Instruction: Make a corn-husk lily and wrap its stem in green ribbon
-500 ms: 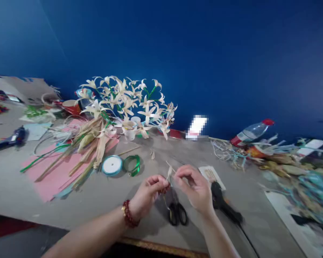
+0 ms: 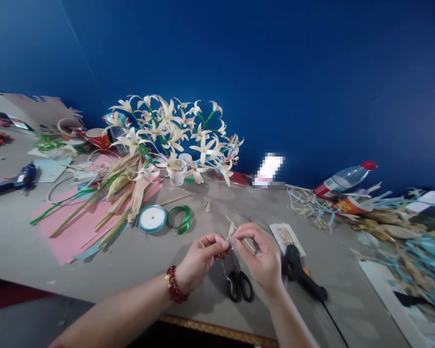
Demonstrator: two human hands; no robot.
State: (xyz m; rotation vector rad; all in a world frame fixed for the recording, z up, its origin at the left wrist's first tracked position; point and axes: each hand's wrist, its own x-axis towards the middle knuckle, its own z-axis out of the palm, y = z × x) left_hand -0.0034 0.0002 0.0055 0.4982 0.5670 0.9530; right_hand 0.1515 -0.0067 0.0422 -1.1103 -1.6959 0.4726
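My left hand [image 2: 205, 252], with a dark red bead bracelet on its wrist, pinches a small pale corn husk petal [image 2: 231, 229] by its lower end. My right hand [image 2: 260, 252] is closed in a pinch, its thumb and index fingertips against the petal's right side. A thin strand hangs below the left fingers. Beneath both hands lie scissors [image 2: 239, 286] with black handles pointing toward me. Beyond the right hand is a small white card [image 2: 287, 237] with tan pieces on it. To its right lies a black glue gun [image 2: 304, 276].
White husk flowers [image 2: 174, 130] stand behind, beside dried husks on pink paper [image 2: 58, 232]. Ribbon spools, one white-and-blue [image 2: 152, 219] and one green [image 2: 179, 219], lie left of centre. A plastic bottle [image 2: 344, 180] and tangled strips [image 2: 416, 256] fill the right side. A blue glue gun [image 2: 14, 181] lies far left.
My right fingertips have come in closer against the petal. My left hand keeps its pinch. The whole view has shifted slightly, and the picture is sharper.
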